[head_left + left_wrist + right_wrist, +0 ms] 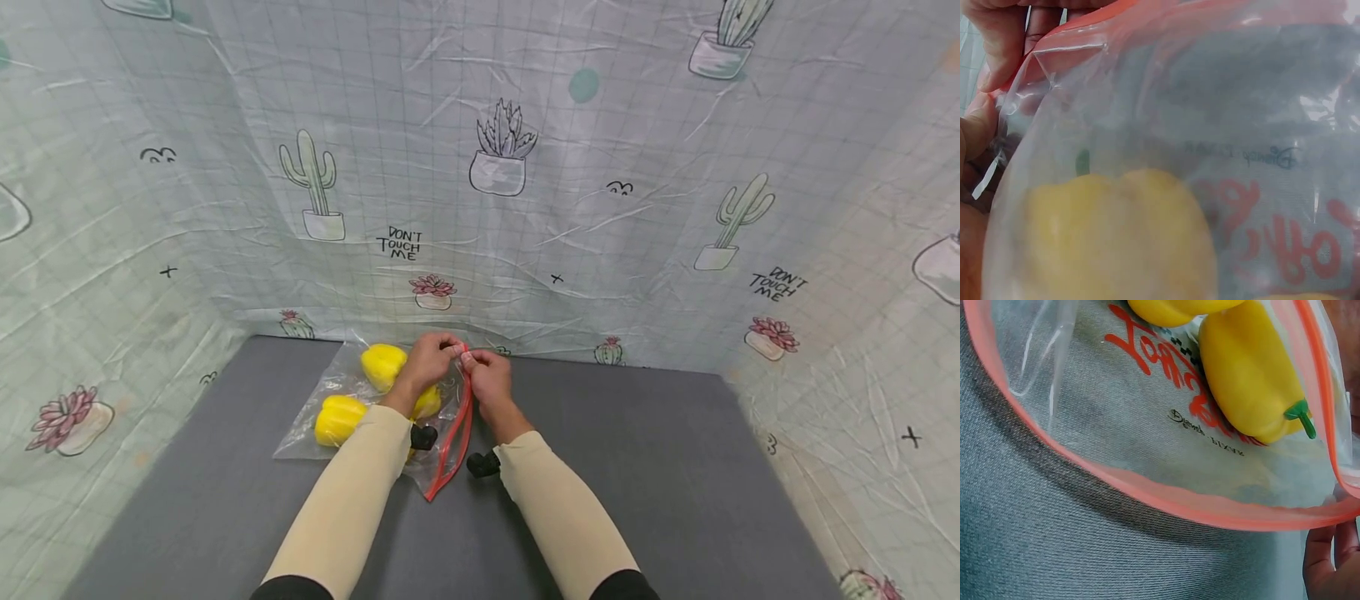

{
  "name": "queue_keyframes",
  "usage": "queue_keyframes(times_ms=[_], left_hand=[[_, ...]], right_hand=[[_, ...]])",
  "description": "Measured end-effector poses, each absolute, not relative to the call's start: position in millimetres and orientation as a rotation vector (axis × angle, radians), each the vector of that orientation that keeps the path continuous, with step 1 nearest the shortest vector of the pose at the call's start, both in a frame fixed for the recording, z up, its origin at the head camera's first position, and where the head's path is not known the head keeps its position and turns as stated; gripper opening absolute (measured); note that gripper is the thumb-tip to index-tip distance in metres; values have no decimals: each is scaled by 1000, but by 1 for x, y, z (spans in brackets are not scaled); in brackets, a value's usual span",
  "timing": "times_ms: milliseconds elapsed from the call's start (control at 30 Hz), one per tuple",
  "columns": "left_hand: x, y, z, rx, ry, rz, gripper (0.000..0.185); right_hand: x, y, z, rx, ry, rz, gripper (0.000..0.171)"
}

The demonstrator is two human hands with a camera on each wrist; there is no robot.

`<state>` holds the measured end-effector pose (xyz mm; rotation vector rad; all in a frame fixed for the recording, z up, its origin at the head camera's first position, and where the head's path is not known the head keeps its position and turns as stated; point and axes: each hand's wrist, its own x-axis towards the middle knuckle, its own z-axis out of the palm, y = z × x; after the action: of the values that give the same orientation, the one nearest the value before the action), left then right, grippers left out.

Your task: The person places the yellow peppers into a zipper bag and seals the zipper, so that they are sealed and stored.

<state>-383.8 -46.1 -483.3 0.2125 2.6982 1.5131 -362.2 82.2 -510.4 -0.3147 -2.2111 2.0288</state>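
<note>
A clear zip bag [318, 450] with a red zip edge lies on its side, with several yellow bell peppers [339, 419] inside. At the far end of the zip edge, my left hand [429, 362] pinches the bag's corner. Close beside it, my right hand [489, 379] pinches the same red edge between thumb and fingers. The right wrist view shows the bag's mouth gaping, its red rim [1166, 503] in two separate strips, and a pepper [1250, 372] with a green stem inside. Through the film in the left wrist view, a pepper [1122, 237] looks hazy.
The bag rests on a dark grey table [637, 475]. A patterned curtain [525, 233] with cactus drawings stands behind the table and along both sides. Red and black lettering [1191, 381] is printed on the bag. Small black cameras sit at both wrists.
</note>
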Motion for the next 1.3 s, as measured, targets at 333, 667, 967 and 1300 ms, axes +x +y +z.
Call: queue_keyframes(times_ms=[333,667,967,1300], left_hand=[[-383,-44,-484,161,2747,1542,25],[-381,-43,-486,121,2788,1541,24],[-380,-43,-486,82,2768,1546,25],[-381,-41,-488,71,2801,1538,24]], right_hand=[[-359,83,-514,-344,-2296,1954,19],[-356,82,-518,-325,-2249,1963,17],[-354,83,-520,-328,-2256,1967,18],[-351,85,-520,-348,-2302,1967,19]])
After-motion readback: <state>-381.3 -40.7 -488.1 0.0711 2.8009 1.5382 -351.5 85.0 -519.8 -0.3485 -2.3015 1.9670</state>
